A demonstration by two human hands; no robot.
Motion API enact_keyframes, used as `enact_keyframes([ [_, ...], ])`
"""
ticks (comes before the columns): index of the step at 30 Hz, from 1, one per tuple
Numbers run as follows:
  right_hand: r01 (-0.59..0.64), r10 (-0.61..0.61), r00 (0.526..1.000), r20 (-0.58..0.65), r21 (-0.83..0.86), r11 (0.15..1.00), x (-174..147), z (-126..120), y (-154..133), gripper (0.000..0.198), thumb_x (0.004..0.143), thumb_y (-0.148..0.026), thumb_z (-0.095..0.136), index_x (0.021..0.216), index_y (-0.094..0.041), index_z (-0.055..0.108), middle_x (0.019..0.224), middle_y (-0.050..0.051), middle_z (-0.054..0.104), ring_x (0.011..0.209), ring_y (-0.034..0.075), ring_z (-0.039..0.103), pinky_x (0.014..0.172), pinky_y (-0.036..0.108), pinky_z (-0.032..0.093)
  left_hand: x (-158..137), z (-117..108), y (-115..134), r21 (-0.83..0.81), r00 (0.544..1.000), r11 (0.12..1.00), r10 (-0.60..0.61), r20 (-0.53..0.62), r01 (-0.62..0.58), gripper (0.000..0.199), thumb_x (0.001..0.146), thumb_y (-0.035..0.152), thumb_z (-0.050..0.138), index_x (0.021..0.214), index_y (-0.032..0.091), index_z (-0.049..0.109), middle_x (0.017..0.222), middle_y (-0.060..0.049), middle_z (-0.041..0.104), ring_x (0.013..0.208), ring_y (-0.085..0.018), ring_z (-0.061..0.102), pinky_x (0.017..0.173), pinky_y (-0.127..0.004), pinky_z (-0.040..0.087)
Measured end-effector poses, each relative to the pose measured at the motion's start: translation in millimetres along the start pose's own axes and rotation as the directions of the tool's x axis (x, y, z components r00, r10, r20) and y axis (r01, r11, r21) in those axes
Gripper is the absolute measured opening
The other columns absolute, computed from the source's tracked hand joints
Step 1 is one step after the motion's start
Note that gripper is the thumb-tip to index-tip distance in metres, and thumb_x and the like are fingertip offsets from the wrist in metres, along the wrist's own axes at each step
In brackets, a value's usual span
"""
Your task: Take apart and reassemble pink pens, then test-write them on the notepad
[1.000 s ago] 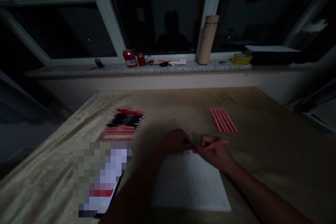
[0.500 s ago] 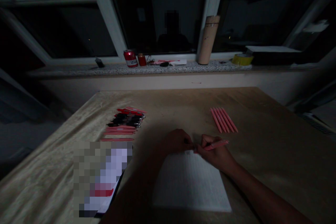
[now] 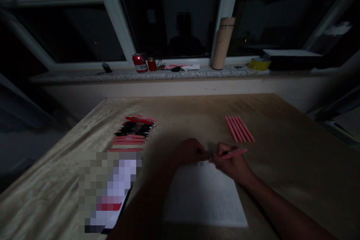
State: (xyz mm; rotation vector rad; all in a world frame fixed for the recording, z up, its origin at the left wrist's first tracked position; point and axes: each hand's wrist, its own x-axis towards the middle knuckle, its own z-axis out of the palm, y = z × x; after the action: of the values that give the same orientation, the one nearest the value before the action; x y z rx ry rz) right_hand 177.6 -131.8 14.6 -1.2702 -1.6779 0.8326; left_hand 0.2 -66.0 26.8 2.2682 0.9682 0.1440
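A pink pen (image 3: 234, 153) is gripped in my right hand (image 3: 234, 165), slanting with its back end up to the right. Its tip end is lost behind my fingers at the top edge of a white sheet of lined paper (image 3: 205, 197). My left hand (image 3: 190, 152) rests at the same top edge, just left of the right hand, its fingers bent and pressed together. Whatever lies under or between those fingers is too dark to make out. Beyond my right hand, several pink pens (image 3: 239, 129) lie side by side in a slanted row.
Left of the paper is a phone or tablet (image 3: 123, 191), largely pixelated. Behind it lie several black pens (image 3: 136, 128) among pink and red pens (image 3: 129, 139). The windowsill (image 3: 118, 76) holds a red can (image 3: 140, 63), a tall tube (image 3: 224, 43) and yellow tape (image 3: 259, 64).
My right hand has shifted slightly to the right with the pink pen in it. My left hand, the paper and the laid-out pens have stayed in place.
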Motion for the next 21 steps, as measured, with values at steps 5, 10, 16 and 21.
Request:
enact_keyframes([
  [5,0.043,-0.043,0.999,-0.001,-0.044,0.998,0.4,-0.3,-1.9,0.032,0.076,-0.025,0.056,0.054,-0.022,0.034,0.047,-0.004,0.046,0.043,0.010,0.045,0.041,0.021,0.029,0.0,-0.1,-0.8,0.001,1.000,1.000,0.023,-0.006,-0.023,0.024,0.076,0.034,0.059,0.077,0.014,0.072,0.064,-0.001,0.066,0.059,-0.009,0.056,0.056,-0.019,0.034],
  [10,-0.041,0.041,0.999,0.003,0.026,0.999,-1.4,-0.4,-1.9,0.030,0.078,-0.028,0.055,0.056,-0.022,0.035,0.047,-0.003,0.050,0.041,0.011,0.051,0.038,0.020,0.032,0.3,0.1,-1.9,0.017,0.998,0.998,0.055,-0.014,-0.054,0.024,0.076,0.034,0.059,0.076,0.014,0.072,0.062,0.000,0.064,0.059,-0.009,0.055,0.055,-0.019,0.033],
  [16,-0.054,0.054,0.999,0.000,0.035,0.998,-1.0,-0.4,-2.4,0.029,0.075,-0.027,0.057,0.056,-0.022,0.035,0.045,-0.003,0.052,0.040,0.012,0.054,0.037,0.019,0.032,1.5,1.3,-3.9,0.058,0.998,0.997,0.060,-0.017,-0.059,0.025,0.077,0.036,0.059,0.079,0.015,0.073,0.069,-0.002,0.068,0.061,-0.010,0.057,0.059,-0.020,0.036],
  [21,-0.045,0.046,0.999,-0.008,0.048,0.998,-1.3,-0.8,-0.2,0.029,0.077,-0.029,0.057,0.057,-0.022,0.037,0.045,-0.002,0.054,0.040,0.013,0.055,0.038,0.020,0.033,1.3,0.7,-2.9,0.050,0.999,0.998,0.050,-0.012,-0.049,0.026,0.078,0.037,0.058,0.080,0.015,0.073,0.070,-0.003,0.069,0.061,-0.010,0.057,0.059,-0.020,0.037],
])
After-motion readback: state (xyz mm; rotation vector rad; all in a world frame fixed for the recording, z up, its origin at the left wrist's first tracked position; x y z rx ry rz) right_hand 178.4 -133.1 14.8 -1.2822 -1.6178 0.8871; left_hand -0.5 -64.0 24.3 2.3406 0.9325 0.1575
